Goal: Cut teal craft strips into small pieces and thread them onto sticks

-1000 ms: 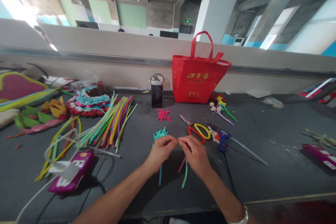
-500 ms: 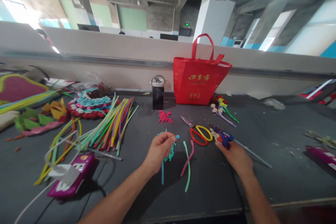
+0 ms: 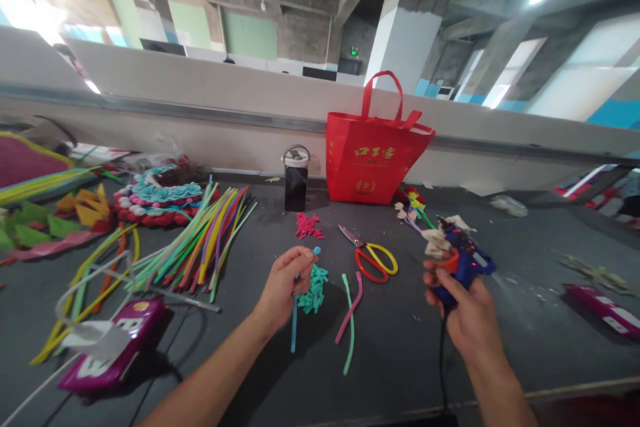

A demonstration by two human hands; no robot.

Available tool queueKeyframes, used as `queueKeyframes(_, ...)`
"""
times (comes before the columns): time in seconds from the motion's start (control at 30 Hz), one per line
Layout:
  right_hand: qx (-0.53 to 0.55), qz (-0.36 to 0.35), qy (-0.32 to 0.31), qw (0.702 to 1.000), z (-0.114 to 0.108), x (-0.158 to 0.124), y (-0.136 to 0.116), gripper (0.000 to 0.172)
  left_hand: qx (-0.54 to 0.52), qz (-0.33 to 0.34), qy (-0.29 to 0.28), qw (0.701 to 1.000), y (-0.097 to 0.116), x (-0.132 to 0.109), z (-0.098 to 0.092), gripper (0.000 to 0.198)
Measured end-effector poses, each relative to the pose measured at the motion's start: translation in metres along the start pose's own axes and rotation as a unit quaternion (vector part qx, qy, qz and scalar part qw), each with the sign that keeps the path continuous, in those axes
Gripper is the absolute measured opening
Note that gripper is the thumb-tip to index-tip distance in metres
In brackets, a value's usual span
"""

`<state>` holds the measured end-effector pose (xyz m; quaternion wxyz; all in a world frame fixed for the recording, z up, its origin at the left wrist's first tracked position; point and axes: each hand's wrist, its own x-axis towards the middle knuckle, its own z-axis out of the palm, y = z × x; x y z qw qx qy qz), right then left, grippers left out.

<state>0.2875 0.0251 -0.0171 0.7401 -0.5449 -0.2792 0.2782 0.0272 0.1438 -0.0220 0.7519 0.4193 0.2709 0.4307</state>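
Note:
My left hand (image 3: 280,283) is closed in a pinch on a blue pipe cleaner (image 3: 294,332), whose small rounded tip shows above the fingertips. Just beside it lies a heap of short turquoise pieces (image 3: 315,290). My right hand (image 3: 470,313) is wrapped round the handle of a dark blue glue gun (image 3: 470,268) with an orange trigger, raised off the table. Whitish, crumpled material partly hides its front end. Between my hands, a pink pipe cleaner (image 3: 345,320) crosses a green pipe cleaner (image 3: 351,333). Beyond them rest scissors (image 3: 373,267) with red and yellow handles.
Short pink pieces (image 3: 309,225) lie before a black bottle (image 3: 296,187). A red bag (image 3: 375,160) stands at the back. Many coloured pipe cleaners (image 3: 200,240) spread leftward, near a purple power strip (image 3: 117,347). The glue gun's black cord (image 3: 443,367) runs down the table.
My right hand has lifted the glue gun off the table and turned it upward. My left hand still pinches the blue pipe cleaner. The view has shifted slightly.

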Motion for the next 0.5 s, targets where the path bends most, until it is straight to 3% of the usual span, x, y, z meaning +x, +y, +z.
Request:
queueKeyframes(0.17, 0.018, 0.005, -0.090, 0.996, 0.039, -0.014, -0.019, 0.024, -0.008, 0.034, 0.012, 0.999, 0.003, 0.002, -0.004, 0.021)
queueKeyframes(0.3, 0.051, 0.073, -0.168, 0.982, 0.066, -0.017, -0.017, 0.023, -0.004, 0.069, 0.020, 0.997, 0.006, 0.000, -0.005, 0.020)
queueKeyframes(0.4, 0.079, 0.156, -0.227, 0.958, 0.082, -0.027, -0.007, 0.034, 0.030, 0.092, -0.022, 0.995, 0.009, -0.006, 0.001, 0.017)
queueKeyframes(0.5, 0.123, 0.234, -0.236, 0.935, 0.095, -0.046, 0.007, 0.033, 0.075, 0.101, -0.093, 0.988, 0.009, -0.015, 0.011, 0.013)
